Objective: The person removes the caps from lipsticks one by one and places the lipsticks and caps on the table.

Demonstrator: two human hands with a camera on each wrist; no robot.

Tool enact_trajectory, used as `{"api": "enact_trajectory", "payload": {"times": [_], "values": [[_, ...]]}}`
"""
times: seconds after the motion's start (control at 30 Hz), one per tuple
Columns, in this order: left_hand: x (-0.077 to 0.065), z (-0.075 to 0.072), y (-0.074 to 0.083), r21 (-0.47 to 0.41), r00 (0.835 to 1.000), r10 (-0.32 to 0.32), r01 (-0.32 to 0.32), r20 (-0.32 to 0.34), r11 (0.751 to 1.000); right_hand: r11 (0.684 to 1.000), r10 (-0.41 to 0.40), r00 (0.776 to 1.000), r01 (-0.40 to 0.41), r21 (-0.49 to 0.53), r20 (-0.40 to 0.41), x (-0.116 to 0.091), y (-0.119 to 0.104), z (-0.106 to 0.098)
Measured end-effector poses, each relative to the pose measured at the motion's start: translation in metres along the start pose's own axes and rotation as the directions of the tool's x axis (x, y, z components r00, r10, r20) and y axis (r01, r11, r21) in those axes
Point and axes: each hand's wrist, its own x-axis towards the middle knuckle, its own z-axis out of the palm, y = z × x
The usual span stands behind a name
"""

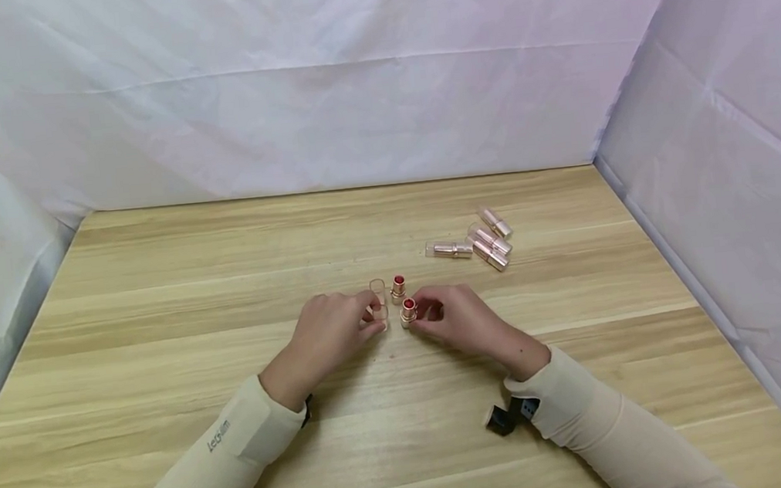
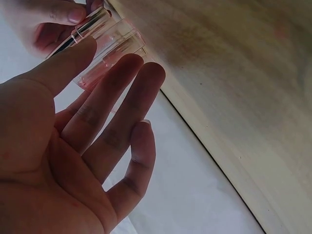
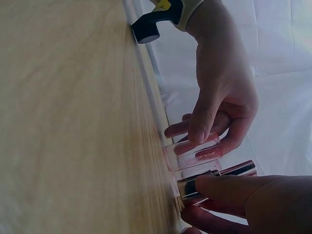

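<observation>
My left hand (image 1: pixel 331 328) pinches a clear lipstick cap (image 3: pixel 195 152) between thumb and fingers, and the cap stands upright with its lettering visible in the right wrist view. Just behind it is a second clear cap (image 1: pixel 377 285). Facing it, my right hand (image 1: pixel 463 321) grips the gold base of an uncapped lipstick (image 1: pixel 408 312), whose red tip points up. Another uncapped lipstick (image 1: pixel 398 288) stands upright right behind that one. In the left wrist view, the right thumb (image 2: pixel 75 14) lies against a shiny tube beside the caps.
Farther back to the right, several capped lipsticks (image 1: pixel 449 250) lie on their sides, some bunched together. The wooden table (image 1: pixel 189 254) is bordered by white cloth walls (image 1: pixel 325 133) at the back and sides. A black wrist camera (image 1: pixel 500 420) juts out below the right sleeve.
</observation>
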Motion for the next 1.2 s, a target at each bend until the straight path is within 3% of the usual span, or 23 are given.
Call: {"api": "enact_trajectory", "payload": {"times": [0.9,1.2], "values": [[-0.001,0.001,-0.003,0.003,1.000,0.002,-0.002,-0.011,1.000,0.997,0.033,0.999,-0.031,-0.064,0.031,-0.002,-0.004,-0.001],[0.002,-0.001,-0.004,-0.013,1.000,-0.001,0.002,0.009,1.000,0.998,0.039,0.999,-0.037,-0.055,0.019,0.000,-0.010,-0.011]]}}
